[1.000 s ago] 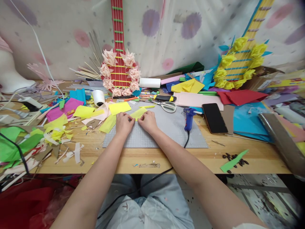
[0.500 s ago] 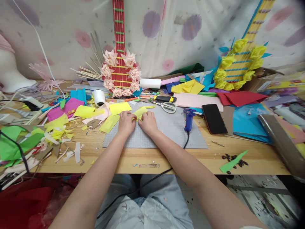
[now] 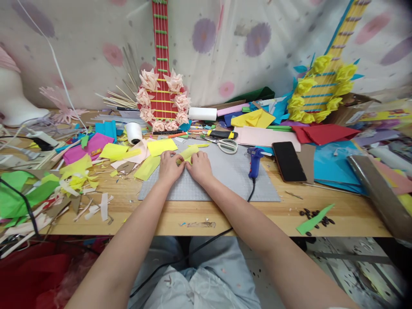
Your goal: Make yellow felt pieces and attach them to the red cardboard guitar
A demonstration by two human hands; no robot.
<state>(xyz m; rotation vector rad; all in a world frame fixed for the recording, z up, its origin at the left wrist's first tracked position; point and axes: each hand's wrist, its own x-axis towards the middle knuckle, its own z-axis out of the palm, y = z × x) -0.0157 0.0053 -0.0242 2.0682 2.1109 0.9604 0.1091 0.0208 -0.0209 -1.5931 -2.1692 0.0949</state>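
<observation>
A: Why are both hands down flat on the grey cutting mat (image 3: 225,180)?

B: The left hand (image 3: 169,167) and right hand (image 3: 200,167) pinch a yellow paper strip (image 3: 187,152) between fingertips, pressing a fold. Since a second ago the hands have closed together; the glue gun (image 3: 255,161) and scissors (image 3: 227,145) beyond are unmoved

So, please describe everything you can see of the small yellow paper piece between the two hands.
The yellow paper piece is a thin, pale yellow sheet that looks folded or creased. It lies on the grey cutting mat, near the mat's far edge. The left hand and the right hand press on its near end with their fingertips, covering part of it. Its far end sticks out beyond the fingers, angled up to the right.
</observation>
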